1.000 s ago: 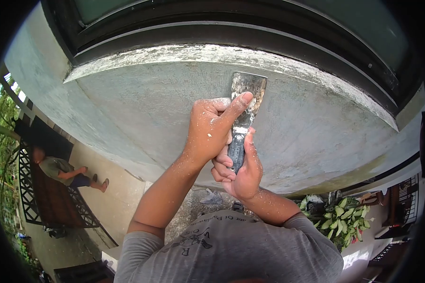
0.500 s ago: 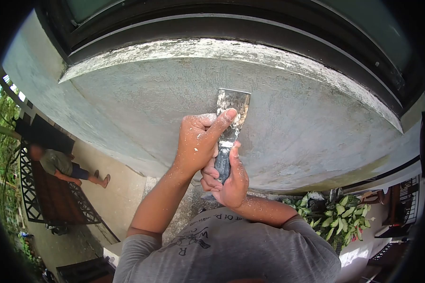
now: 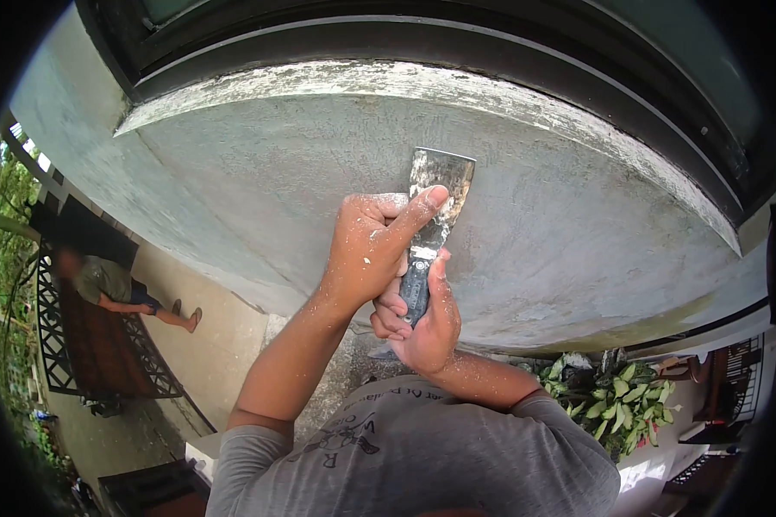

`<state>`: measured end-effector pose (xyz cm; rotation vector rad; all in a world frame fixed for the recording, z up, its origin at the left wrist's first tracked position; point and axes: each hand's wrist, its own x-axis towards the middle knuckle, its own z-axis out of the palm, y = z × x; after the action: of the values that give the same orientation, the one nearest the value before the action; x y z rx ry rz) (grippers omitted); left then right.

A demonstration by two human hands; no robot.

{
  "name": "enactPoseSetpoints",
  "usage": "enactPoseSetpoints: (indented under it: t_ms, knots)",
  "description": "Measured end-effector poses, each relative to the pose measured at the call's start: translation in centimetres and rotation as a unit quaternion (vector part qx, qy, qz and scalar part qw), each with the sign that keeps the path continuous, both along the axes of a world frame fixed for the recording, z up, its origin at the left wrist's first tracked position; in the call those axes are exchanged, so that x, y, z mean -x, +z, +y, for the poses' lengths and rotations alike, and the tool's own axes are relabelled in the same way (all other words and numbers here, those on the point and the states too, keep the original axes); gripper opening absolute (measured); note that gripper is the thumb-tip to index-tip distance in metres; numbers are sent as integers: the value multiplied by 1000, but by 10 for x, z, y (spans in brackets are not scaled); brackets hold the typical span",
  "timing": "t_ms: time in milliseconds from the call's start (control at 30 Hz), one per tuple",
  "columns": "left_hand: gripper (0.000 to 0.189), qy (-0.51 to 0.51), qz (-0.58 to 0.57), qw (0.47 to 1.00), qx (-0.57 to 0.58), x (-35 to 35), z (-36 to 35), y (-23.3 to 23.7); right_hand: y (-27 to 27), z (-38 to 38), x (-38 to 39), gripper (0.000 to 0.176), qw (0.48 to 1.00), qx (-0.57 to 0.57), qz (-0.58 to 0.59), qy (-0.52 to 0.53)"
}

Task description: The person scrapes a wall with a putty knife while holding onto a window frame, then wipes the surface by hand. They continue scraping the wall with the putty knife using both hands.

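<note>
A putty knife point(image 3: 441, 172) with a wide metal blade, smeared with white and brown residue, lies up against the grey-green wall point(image 3: 302, 172). My left hand point(image 3: 372, 246) grips the blade part, its thumb flat on the metal. Lower down, my right hand point(image 3: 428, 323) is wrapped round the dark handle. White dust and flecks cover both hands and forearms. The blade's straight edge points up toward the ledge with flaking white paint point(image 3: 362, 79) and stops short of it.
A dark window frame point(image 3: 405, 43) runs above the ledge. At the left a person point(image 3: 108, 280) sits on a dark bench point(image 3: 103, 353). Leafy plants point(image 3: 625, 401) grow at the lower right, by the foot of the wall.
The putty knife and both hands appear slightly farther right, with the blade a little higher in view. The camera view has shifted somewhat. Both grips look the same.
</note>
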<state>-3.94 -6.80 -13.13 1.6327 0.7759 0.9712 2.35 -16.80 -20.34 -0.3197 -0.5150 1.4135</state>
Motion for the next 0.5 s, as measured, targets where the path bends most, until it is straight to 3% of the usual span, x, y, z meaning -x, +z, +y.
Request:
enactPoseSetpoints:
  t_ms: [267,500]
  knots:
    - [52,-8,-62,997,-35,-4,6,27,26,9,-8,50,998,-52,18,20]
    - [54,13,-19,1000,4,6,4,-8,1,2,4,52,1000,-7,7,18]
